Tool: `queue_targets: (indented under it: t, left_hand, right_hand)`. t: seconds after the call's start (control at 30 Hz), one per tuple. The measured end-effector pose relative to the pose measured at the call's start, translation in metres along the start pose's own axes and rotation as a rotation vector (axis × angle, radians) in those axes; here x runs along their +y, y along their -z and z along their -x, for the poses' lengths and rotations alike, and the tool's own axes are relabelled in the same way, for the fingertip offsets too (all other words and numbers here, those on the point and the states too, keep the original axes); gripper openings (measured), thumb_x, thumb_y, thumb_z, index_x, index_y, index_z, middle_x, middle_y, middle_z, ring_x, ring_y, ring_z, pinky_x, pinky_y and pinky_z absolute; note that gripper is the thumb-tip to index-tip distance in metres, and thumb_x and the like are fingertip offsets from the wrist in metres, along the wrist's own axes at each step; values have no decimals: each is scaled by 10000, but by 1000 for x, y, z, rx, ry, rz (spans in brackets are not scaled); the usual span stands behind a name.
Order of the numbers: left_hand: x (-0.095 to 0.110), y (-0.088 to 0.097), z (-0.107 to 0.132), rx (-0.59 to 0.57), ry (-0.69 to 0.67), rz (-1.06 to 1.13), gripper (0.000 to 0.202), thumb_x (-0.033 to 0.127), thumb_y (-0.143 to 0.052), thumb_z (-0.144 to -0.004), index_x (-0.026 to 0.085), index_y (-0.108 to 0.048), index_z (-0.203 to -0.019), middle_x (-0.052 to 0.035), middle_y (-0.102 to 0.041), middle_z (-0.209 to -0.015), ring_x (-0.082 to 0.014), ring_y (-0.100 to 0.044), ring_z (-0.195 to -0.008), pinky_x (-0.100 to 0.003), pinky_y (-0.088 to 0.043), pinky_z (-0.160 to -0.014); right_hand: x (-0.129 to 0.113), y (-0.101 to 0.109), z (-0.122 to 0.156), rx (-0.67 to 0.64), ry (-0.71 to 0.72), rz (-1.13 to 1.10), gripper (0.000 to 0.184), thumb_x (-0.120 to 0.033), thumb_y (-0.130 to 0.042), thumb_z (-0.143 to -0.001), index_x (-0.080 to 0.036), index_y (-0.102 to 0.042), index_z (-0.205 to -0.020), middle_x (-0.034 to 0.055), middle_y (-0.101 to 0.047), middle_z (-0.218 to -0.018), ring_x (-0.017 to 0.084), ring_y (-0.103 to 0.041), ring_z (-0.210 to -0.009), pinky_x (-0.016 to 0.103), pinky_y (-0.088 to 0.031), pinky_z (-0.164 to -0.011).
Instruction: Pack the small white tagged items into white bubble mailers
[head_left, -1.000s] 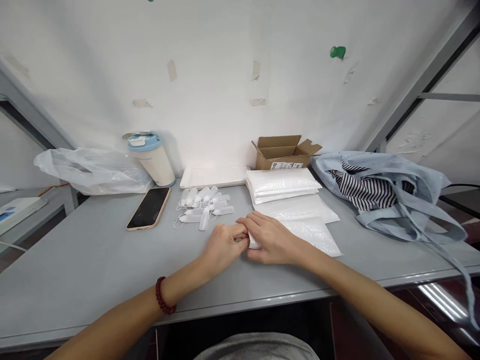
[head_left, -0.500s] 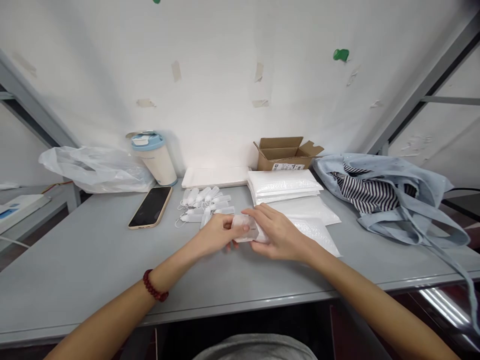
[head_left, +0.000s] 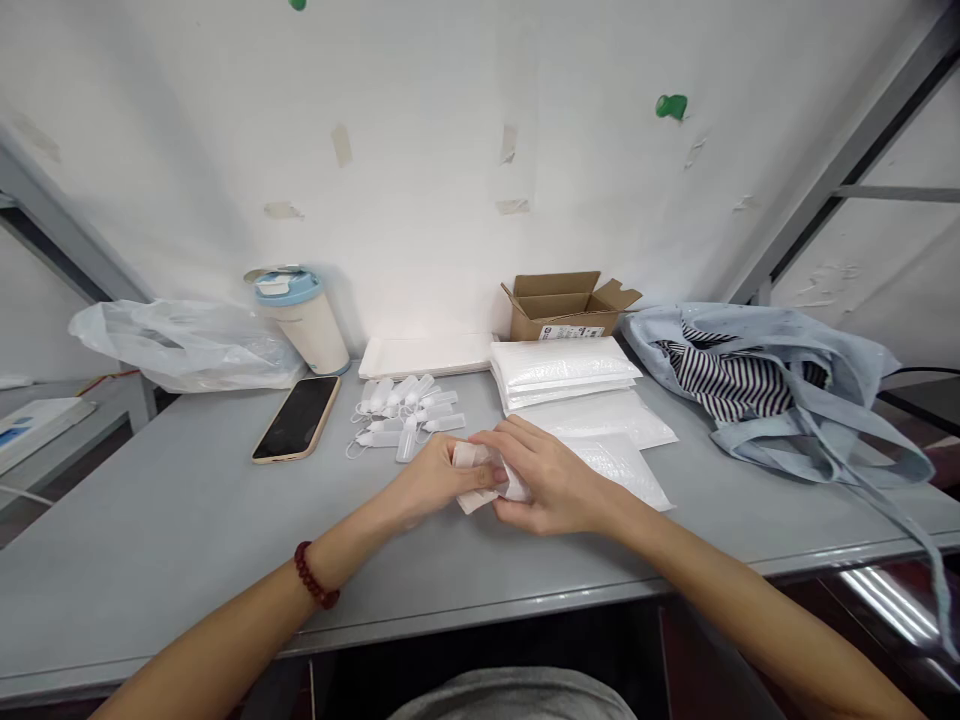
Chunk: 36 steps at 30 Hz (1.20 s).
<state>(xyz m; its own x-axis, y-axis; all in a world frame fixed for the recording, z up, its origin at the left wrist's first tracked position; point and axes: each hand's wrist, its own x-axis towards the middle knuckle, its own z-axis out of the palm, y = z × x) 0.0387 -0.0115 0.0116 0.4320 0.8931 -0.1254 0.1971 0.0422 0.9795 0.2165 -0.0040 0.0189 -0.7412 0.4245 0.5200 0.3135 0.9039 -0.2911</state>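
Between my two hands is a small white packet (head_left: 471, 497), partly see-through and crumpled; fingers cover much of it, and its exact kind does not show. My left hand (head_left: 437, 474) pinches its left side, thumb on top. Curled around the right side is my right hand (head_left: 553, 477). Just behind my left hand lie several small clear plastic squeeze bottles (head_left: 407, 438) with white caps and thin loops. To the right, white bubble mailers (head_left: 566, 365) are stacked, and a loose one (head_left: 626, 468) reaches under my right wrist.
A phone (head_left: 296, 418) lies left of the bottles, near a tumbler (head_left: 315, 335) and a white plastic bag (head_left: 184, 345). White flat sheets (head_left: 427, 355) and an open cardboard box (head_left: 559, 310) stand by the wall. A blue cloth bag (head_left: 844, 350) sits right, its strap hanging over the table edge.
The white packet has tilted and crumpled between my hands, with its left end now angled downward. My left fingers have shifted around it. The view has moved slightly.
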Motion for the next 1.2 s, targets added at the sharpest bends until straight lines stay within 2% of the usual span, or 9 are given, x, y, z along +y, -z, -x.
queue_targets:
  t: [0.17,0.27,0.37,0.43,0.57,0.77,0.9,1.0,1.2]
  left_hand:
    - [-5,-15,0,150,-60,-78,198,184,-527,-655,175,-400,-503,56,-342,-493,-77,-333,-488,-219,-254,-448]
    - [-4,-10,-2,234,-48,-89,176,187,-541,-625,171,-412,-505,58,-361,-492,-77,-338,-488,-216,-266,-452]
    - [-1,2,-5,337,12,-90,157,208,-586,-603,162,-463,-518,47,-447,-511,-89,-406,-497,-212,-312,-459]
    - [2,11,-6,376,48,-65,93,217,-621,-601,152,-555,-606,28,-549,-580,-118,-495,-550,-215,-373,-485]
    - [9,25,-3,358,94,59,227,266,-674,-622,155,-657,-820,5,-657,-704,-161,-597,-651,-239,-461,-565]
    - [14,34,1,376,57,50,248,386,-643,-729,146,-631,-669,15,-592,-604,-124,-570,-589,-229,-470,-562]
    - [15,33,1,379,19,25,346,445,-533,-809,126,-660,-771,-23,-612,-695,-124,-577,-564,-255,-491,-535]
    - [15,32,3,335,-85,-186,320,380,-475,-842,140,-684,-868,-49,-638,-817,-132,-590,-612,-271,-507,-564]
    - [6,34,6,248,-485,-798,317,151,-455,-813,207,-663,-1045,-68,-609,-1028,-182,-584,-897,-316,-515,-742]
  right_hand:
    - [-1,-6,1,-37,7,11,496,-167,-535,-692,-98,-456,-1178,95,-560,-912,219,-484,-832,365,-464,-733]
    - [-3,-5,1,-77,-17,75,660,-219,-554,-705,-90,-334,-1314,153,-534,-1132,267,-471,-1023,437,-444,-855]
    - [-2,-6,2,-91,-42,262,805,-241,-576,-714,-17,-204,-1392,244,-401,-1343,337,-353,-1232,514,-370,-966]
    - [0,-10,3,-86,-38,429,720,-172,-546,-738,39,-264,-1366,288,-363,-1380,363,-314,-1281,528,-343,-994]
    - [3,-21,6,-40,26,686,463,-36,-393,-825,52,-430,-1278,281,-459,-1330,340,-401,-1257,488,-381,-973]
    - [3,-24,7,-43,18,777,412,-65,-343,-876,-15,-486,-1259,223,-524,-1295,318,-486,-1181,472,-440,-898]
    - [3,-20,6,-78,-18,755,408,-89,-360,-874,-19,-485,-1256,226,-539,-1269,322,-484,-1172,482,-429,-892]
    - [3,-16,5,-107,-38,745,393,-107,-369,-878,-42,-490,-1246,215,-549,-1254,314,-489,-1163,481,-411,-899]
    - [7,-10,3,-15,-12,757,283,-110,-374,-888,-87,-562,-1099,155,-639,-1081,238,-570,-1000,403,-388,-860]
